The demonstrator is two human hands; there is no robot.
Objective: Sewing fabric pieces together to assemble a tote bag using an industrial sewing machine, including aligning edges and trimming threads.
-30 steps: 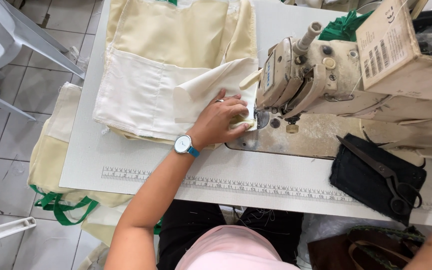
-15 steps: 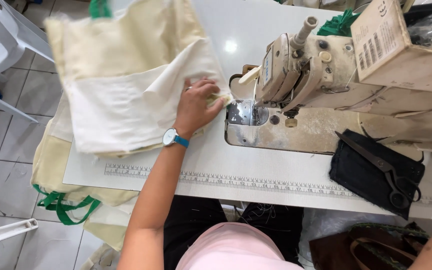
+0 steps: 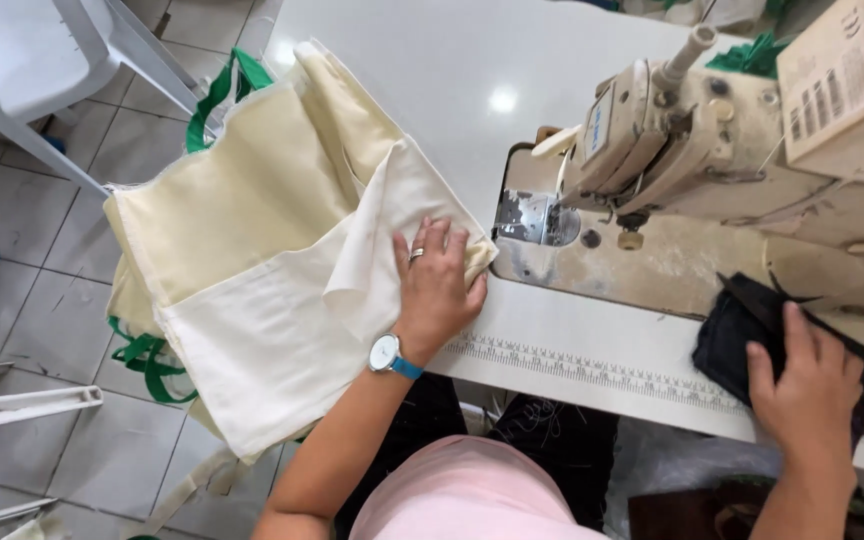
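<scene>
Cloth (image 3: 282,270): under left hand (image 3: 437,290), fingers spread flat, pressing.
Pouch (image 3: 752,335): under right hand (image 3: 807,385), fingers together, resting.
Tip: press evenly, fingertips clear of the needle (image 3: 562,205) beyond.

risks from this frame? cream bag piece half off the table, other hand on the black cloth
1. Most of the cream fabric overhangs the white table edge; only the left hand pins its corner, so it may slide off.
2. That corner lies folded beside the sewing machine; a crease could get stitched in.
3. The right hand rests on the black cloth; something dark seems to lie there, though I cannot tell what it is.
</scene>
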